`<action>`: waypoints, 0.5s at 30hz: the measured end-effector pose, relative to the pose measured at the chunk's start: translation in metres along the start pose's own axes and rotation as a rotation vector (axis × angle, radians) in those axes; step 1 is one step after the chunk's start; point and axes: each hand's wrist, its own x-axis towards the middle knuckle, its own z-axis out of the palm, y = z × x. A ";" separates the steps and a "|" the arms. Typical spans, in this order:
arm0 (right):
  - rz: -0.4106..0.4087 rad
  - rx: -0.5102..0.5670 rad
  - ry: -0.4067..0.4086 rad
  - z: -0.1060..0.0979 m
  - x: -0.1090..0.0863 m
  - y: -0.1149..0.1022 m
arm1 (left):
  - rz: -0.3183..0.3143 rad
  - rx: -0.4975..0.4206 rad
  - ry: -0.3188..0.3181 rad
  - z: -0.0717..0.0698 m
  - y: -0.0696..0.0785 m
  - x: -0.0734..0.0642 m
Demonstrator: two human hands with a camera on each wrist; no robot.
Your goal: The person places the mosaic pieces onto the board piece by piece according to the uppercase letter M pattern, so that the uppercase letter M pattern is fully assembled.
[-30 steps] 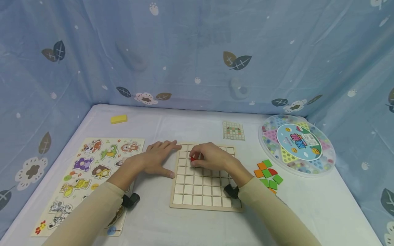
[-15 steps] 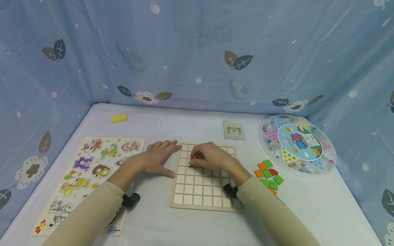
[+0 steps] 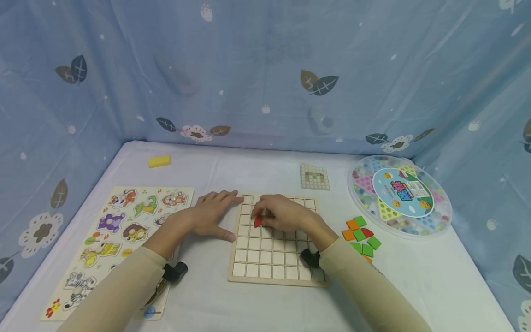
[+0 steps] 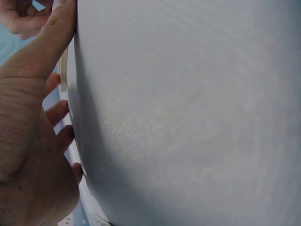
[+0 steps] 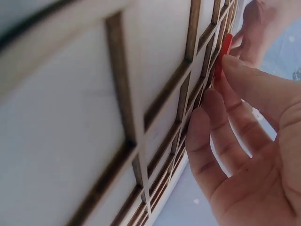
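Note:
A wooden grid board with square cells lies in the middle of the table. Over its upper left part my right hand pinches a red quarter-round tile between thumb and fingers. The right wrist view shows that red tile tilted on edge close over the grid, with the thumb against its face. My left hand lies spread at the board's left edge, thumb and index fingertip right at the frame. In the left wrist view its fingers are mostly hidden behind the palm.
Loose green, orange and red tiles lie right of the board. A pattern card is behind it. A round game box stands at back right, an animal puzzle board at left, a yellow block at back left.
The red tile has turned in my right fingers and shows more of its face, slightly lower on the board. My left hand has stayed in place.

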 end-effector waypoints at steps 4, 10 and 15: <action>0.016 -0.025 0.017 0.001 0.003 -0.002 | 0.000 0.001 0.004 0.000 -0.001 -0.001; 0.017 -0.027 0.011 0.001 0.005 -0.003 | 0.006 0.001 0.003 0.000 -0.001 -0.001; 0.013 -0.035 -0.002 0.001 0.004 -0.004 | 0.006 0.000 0.000 0.000 -0.001 -0.001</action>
